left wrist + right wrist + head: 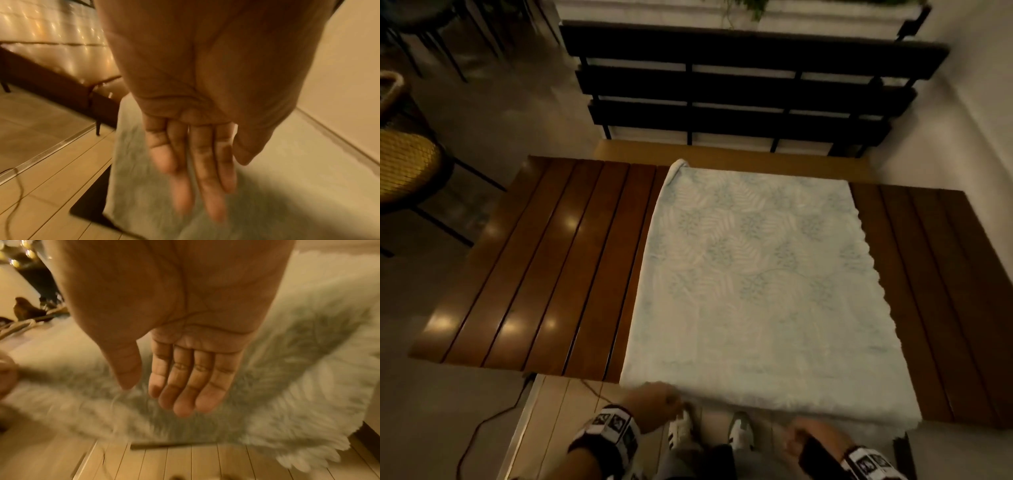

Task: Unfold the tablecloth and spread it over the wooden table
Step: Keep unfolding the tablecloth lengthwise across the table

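Head view: pale leaf-print tablecloth (763,284), half-unfolded, covers the middle of the dark slatted wooden table (544,267). Left hand (197,113) and right hand (174,340) empty, fingers straight. Next, probably: regrip near edge, open sideways.

Motion-blurred tablecloth (287,353) behind both hands, near edge indistinct

surface: slatted wooden table (558,260), dark brown, glossy | on it: pale leaf-print tablecloth (760,274), flat, centre toward 3 o'clock | 6 o'clock edge hangs over table rim | bare slats at 9 and 3 o'clock
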A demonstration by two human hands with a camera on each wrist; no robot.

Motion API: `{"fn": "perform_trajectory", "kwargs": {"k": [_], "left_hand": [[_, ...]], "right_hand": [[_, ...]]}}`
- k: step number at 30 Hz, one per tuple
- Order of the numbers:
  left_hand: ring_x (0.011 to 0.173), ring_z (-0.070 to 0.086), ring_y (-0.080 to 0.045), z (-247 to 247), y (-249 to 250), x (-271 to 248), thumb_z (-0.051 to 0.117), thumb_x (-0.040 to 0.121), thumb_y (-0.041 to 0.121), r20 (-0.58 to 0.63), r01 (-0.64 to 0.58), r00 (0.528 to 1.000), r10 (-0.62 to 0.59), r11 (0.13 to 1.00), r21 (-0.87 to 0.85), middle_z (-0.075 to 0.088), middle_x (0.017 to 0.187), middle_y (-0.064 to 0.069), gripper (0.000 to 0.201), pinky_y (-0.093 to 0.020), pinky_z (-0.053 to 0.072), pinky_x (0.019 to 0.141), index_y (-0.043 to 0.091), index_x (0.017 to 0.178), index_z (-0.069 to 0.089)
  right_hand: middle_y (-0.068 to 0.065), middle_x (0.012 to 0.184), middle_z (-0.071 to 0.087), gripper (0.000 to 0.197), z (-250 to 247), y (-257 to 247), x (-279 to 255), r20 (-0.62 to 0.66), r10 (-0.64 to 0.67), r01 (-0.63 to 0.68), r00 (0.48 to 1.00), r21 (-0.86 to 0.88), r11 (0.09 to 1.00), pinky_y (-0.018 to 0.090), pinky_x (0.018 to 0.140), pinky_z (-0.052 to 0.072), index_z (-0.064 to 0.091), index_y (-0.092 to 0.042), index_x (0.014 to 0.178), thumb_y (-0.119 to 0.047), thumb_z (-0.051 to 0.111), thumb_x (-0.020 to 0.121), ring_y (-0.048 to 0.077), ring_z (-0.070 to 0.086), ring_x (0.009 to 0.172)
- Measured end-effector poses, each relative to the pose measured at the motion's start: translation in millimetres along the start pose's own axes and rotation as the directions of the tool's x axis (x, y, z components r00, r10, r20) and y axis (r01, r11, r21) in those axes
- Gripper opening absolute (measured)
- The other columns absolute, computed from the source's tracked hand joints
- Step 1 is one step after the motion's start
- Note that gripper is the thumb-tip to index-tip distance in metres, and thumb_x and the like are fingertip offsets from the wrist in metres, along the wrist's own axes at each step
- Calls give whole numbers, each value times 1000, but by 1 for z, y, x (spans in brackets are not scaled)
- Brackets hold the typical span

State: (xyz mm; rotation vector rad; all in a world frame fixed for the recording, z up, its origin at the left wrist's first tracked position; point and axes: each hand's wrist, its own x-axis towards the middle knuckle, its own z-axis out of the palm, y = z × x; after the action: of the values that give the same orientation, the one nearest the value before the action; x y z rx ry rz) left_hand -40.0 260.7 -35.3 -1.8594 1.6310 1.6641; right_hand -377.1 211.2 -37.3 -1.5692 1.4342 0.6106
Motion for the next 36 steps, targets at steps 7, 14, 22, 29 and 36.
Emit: {"fn": "perform_trajectory", "kwargs": {"k": [7, 14, 22, 29, 36], "left_hand": [[71, 66, -15, -113, 0, 26, 51, 88, 39, -450, 7, 892, -38, 997, -71, 70, 78, 3, 18, -37, 56, 68, 26, 84, 63], [85, 59, -24, -219, 24, 99, 61, 86, 25, -636, 182, 739, -222, 975, -129, 63, 97, -7, 11, -35, 50, 78, 17, 93, 59], [102, 56, -33, -331, 72, 195, 58, 83, 37, -724, 308, 544, -425, 903, -299, 53, 120, -14, 47, -44, 49, 90, 9, 120, 49], [99, 61, -42, -412, 110, 276, 44, 93, 51, -799, 315, 463, -384, 914, -257, 63, 112, -22, 50, -46, 50, 85, 8, 118, 55], [108, 60, -38, -455, 91, 293, 62, 87, 27, -691, 399, 455, -562, 822, -406, 61, 118, -20, 49, -41, 50, 85, -1, 123, 44]], "right_hand": [[0, 66, 72, 26, -99, 7, 8, -252, 20, 61, 968, 311, 948, 28, 64, 53, 70, -24, 69, -39, 66, 89, 12, 64, 61], [7, 94, 68, 7, -227, 32, 73, -545, 254, -51, 799, 359, 932, 29, 73, 41, 65, -19, 93, -23, 61, 95, 27, 59, 84], [16, 101, 65, 39, -393, 33, 217, -661, 290, -59, 691, 349, 935, 43, 81, 52, 57, -16, 108, -49, 61, 90, 36, 61, 90], [19, 130, 63, 65, -463, -9, 296, -595, 139, -29, 792, 191, 981, 48, 97, 50, 55, -12, 133, -62, 45, 94, 42, 59, 118], [21, 120, 67, 58, -479, 20, 306, -627, 188, -22, 756, 263, 965, 44, 91, 48, 66, -9, 117, -56, 38, 97, 42, 62, 109]]}}
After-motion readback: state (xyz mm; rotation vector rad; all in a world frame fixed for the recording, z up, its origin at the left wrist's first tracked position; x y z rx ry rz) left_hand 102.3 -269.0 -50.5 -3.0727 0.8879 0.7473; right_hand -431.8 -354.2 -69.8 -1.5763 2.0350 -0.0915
